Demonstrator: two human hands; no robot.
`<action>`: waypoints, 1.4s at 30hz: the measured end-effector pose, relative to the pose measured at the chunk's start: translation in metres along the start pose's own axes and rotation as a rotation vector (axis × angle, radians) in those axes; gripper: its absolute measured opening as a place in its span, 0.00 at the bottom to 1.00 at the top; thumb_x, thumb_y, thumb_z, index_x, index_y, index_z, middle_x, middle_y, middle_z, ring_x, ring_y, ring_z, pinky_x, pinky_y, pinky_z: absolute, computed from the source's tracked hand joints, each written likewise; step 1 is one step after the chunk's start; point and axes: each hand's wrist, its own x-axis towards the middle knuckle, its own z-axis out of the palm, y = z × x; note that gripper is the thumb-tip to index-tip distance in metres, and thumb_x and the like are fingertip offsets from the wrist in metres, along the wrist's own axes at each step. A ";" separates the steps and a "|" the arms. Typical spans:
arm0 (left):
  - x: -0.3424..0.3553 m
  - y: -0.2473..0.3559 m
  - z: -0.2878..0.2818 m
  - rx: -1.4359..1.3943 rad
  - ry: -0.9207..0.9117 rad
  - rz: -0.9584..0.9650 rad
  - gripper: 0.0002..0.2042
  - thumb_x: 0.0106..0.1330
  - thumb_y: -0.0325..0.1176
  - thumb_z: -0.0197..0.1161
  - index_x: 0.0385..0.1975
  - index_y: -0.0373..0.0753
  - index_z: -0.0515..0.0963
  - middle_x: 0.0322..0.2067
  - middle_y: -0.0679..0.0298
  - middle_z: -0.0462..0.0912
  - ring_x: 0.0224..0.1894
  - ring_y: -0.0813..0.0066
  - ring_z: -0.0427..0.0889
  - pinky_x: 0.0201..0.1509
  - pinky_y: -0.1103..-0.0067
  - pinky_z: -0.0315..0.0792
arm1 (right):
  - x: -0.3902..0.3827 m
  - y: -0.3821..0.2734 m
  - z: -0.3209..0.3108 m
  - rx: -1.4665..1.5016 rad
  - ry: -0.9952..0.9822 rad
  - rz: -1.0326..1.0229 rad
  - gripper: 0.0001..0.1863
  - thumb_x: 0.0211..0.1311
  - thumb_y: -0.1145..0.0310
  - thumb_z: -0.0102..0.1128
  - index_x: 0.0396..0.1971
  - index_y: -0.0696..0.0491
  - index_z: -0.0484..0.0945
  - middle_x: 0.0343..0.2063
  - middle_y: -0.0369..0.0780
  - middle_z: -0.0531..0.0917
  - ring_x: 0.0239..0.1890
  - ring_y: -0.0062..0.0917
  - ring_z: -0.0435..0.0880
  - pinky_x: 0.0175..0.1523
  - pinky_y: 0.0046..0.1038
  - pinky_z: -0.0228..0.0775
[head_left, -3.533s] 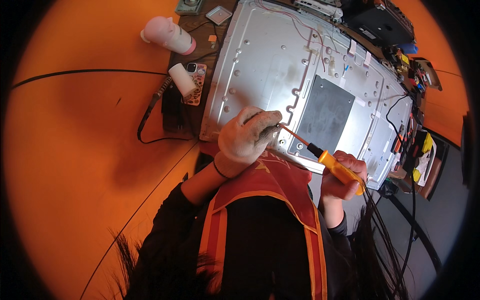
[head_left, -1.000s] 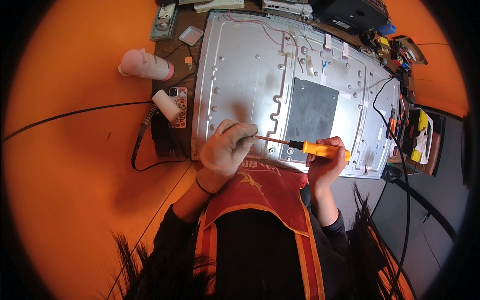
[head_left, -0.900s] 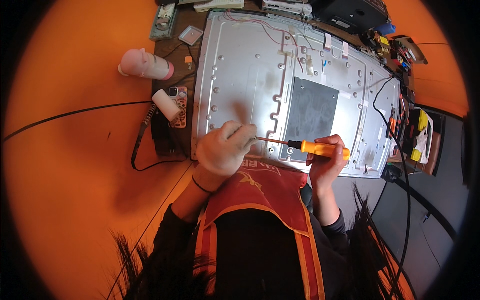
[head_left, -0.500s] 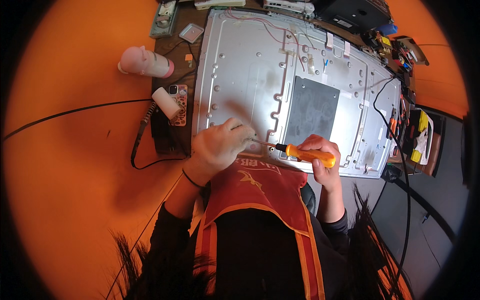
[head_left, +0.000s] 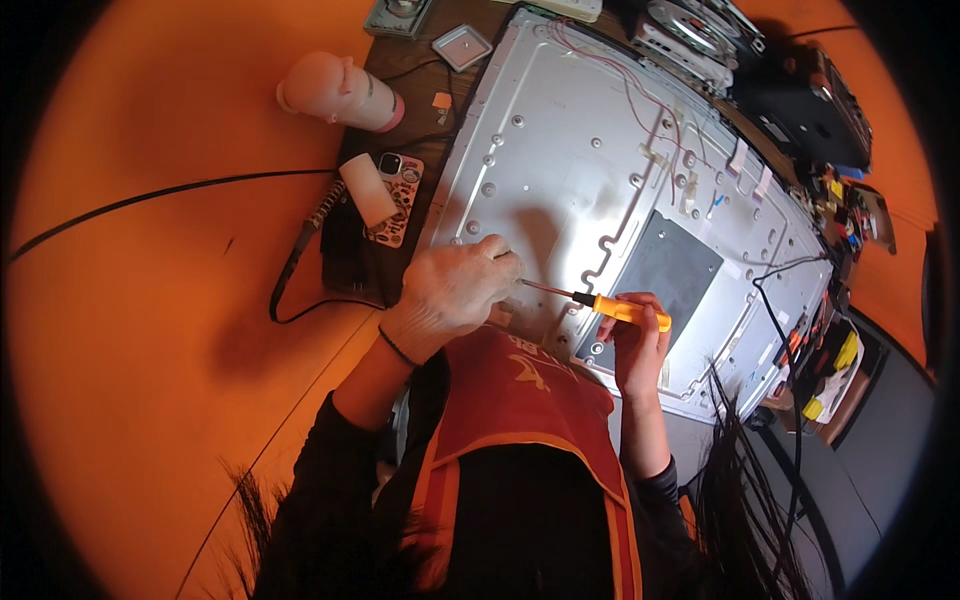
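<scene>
My left hand (head_left: 455,285), in a pale work glove, is closed at the fingertips on something too small or hidden to make out, right at the tip of the screwdriver (head_left: 620,310). My right hand (head_left: 637,350), bare, grips that tool's yellow handle with curled fingers, its shaft pointing leftward to the gloved fingers. Both hands are over the near part of a large silver metal panel (head_left: 540,150), which has raised bosses, thin red wires and taped strips. A dark rectangular plate (head_left: 660,270) is fixed on it, just beyond my right hand.
Left of the panel are a pink-lidded bottle (head_left: 350,95), a white roll (head_left: 368,191) on a decorated phone (head_left: 402,185), a cable-fitted handle (head_left: 322,210) and a small tray (head_left: 461,47). Black equipment (head_left: 805,100) stands behind; tools (head_left: 795,335) and cables lie along the right.
The screwdriver lies flatter than 3.5 seconds ago, with both hands still meeting at it. Since half a second ago the view has swung, so the panel appears more slanted.
</scene>
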 end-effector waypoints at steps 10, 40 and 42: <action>0.039 -0.054 0.036 -0.078 0.190 -0.084 0.04 0.56 0.32 0.60 0.31 0.45 0.76 0.30 0.64 0.74 0.27 0.63 0.80 0.28 0.71 0.72 | 0.059 0.010 0.030 -0.218 -0.018 0.005 0.18 0.70 0.60 0.47 0.42 0.63 0.74 0.27 0.42 0.82 0.25 0.23 0.80 0.33 0.21 0.71; 0.158 -0.128 0.072 -0.611 0.806 -0.483 0.13 0.53 0.29 0.67 0.38 0.51 0.82 0.28 0.64 0.78 0.27 0.69 0.81 0.31 0.77 0.75 | 0.147 0.030 0.137 -0.990 -0.214 -0.690 0.26 0.45 0.79 0.66 0.50 0.59 0.75 0.38 0.46 0.77 0.33 0.35 0.81 0.36 0.29 0.76; 0.158 -0.130 0.071 -0.649 0.784 -0.493 0.12 0.54 0.31 0.67 0.39 0.49 0.81 0.30 0.64 0.78 0.26 0.70 0.80 0.29 0.77 0.75 | 0.149 0.031 0.142 -0.997 -0.212 -0.692 0.26 0.45 0.78 0.67 0.50 0.58 0.75 0.38 0.46 0.77 0.33 0.35 0.80 0.36 0.29 0.76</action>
